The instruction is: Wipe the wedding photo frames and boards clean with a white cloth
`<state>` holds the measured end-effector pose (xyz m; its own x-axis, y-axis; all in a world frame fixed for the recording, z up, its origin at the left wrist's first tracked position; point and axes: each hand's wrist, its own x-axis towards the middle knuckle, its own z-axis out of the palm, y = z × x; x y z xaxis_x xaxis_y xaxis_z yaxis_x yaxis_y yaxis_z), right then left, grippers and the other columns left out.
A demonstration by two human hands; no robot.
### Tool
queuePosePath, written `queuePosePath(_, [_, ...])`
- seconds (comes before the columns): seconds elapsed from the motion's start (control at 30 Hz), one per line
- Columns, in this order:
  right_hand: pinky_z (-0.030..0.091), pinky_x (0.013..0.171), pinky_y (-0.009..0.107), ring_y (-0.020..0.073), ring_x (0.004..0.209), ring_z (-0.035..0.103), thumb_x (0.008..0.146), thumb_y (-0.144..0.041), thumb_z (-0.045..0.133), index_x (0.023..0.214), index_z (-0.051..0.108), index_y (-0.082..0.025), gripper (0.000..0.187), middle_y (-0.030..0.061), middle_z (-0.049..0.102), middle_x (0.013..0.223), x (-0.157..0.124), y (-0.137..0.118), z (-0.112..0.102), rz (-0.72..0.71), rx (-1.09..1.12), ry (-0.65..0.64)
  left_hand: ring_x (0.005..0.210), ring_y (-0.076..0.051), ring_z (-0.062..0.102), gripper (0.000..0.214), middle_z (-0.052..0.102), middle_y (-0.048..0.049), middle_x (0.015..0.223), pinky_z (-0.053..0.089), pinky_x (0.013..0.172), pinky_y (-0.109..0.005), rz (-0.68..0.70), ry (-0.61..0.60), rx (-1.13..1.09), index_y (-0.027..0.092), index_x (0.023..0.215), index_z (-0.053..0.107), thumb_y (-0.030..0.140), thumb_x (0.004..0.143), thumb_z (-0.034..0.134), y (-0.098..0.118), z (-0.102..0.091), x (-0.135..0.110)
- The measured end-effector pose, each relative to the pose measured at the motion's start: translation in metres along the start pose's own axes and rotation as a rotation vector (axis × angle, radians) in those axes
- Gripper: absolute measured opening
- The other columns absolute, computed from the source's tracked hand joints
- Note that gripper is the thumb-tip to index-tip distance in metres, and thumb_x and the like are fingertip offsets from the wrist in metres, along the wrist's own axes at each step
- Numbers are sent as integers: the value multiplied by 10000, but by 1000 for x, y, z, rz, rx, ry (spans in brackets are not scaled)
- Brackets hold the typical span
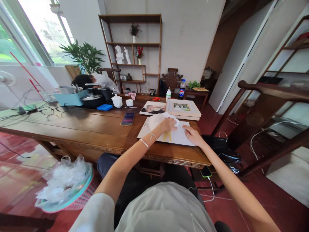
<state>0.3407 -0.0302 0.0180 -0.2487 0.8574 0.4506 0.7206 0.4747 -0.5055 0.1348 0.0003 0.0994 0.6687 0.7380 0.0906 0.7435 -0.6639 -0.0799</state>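
My left hand (168, 125), with a white bracelet at the wrist, presses a crumpled white cloth or tissue (156, 119) onto a white picture panel (182, 137). Its fingers curl over the cloth. A yellow shape shows on the panel below that hand. My right hand (192, 134) lies on the panel's right side, fingers stretched out, a ring on one of them. Just behind the panel are a photo print (152, 108) and a white-framed picture (183, 108).
A phone (127, 118) lies left of the panel. Behind stand a cola bottle (182, 89), a white bottle (168, 95), orange scissors (156, 99) and a lidded white pot (117, 101). A bag-filled basket (79, 196) is on the floor. Another person bends over the table's far side.
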Motion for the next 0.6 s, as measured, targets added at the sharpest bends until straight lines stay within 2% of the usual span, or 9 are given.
queuePosePath(0.1, [318, 1129, 450, 252, 1280, 491, 792, -163, 476, 1154, 655, -209, 406, 69, 592, 1316, 1, -1, -2, -8, -22, -13, 1083, -323, 580, 315, 632, -179, 1177, 439, 926, -443, 55, -5, 63, 98, 1060, 666, 267, 849, 504, 32, -3, -14])
queuePosePath(0.23, [337, 1116, 455, 256, 1289, 480, 738, -102, 460, 1157, 657, -222, 478, 41, 603, 1306, 0, -3, -3, -7, -2, -27, 1128, -383, 525, 338, 574, -203, 1252, 418, 915, -534, 148, 30, 161, 96, 1037, 682, 287, 860, 465, 74, -2, -59])
queuePosePath(0.3, [324, 1127, 445, 241, 1299, 469, 704, -66, 445, 1164, 654, -233, 532, 22, 614, 1292, 0, -3, -3, -12, 11, -30, 1163, -398, 493, 348, 535, -203, 1300, 399, 935, -547, 188, 61, 177, 103, 1009, 692, 311, 863, 455, 85, -1, -80])
queuePosePath(0.37, [306, 1138, 440, 235, 1305, 463, 688, -50, 437, 1172, 649, -225, 557, 27, 614, 1292, 0, -2, -2, -16, 9, -30, 1192, -388, 474, 354, 511, -184, 1337, 394, 951, -538, 210, 75, 162, 118, 1017, 689, 326, 872, 441, 86, 1, -89])
queuePosePath(0.43, [306, 1136, 452, 245, 1301, 467, 711, -68, 446, 1170, 649, -210, 522, 48, 604, 1304, 0, -1, -1, -9, -1, -23, 1211, -367, 469, 340, 503, -165, 1359, 400, 961, -529, 189, 55, 131, 131, 1058, 673, 297, 878, 437, 79, 1, -82])
queuePosePath(0.6, [325, 1122, 451, 258, 1276, 495, 766, -134, 480, 1145, 659, -207, 426, 70, 600, 1307, 1, 4, 1, -9, -11, -2, 1269, -348, 437, 370, 453, -164, 1417, 371, 1007, -549, 46, -86, 105, 130, 1171, 624, 123, 848, 443, 57, -2, -33])
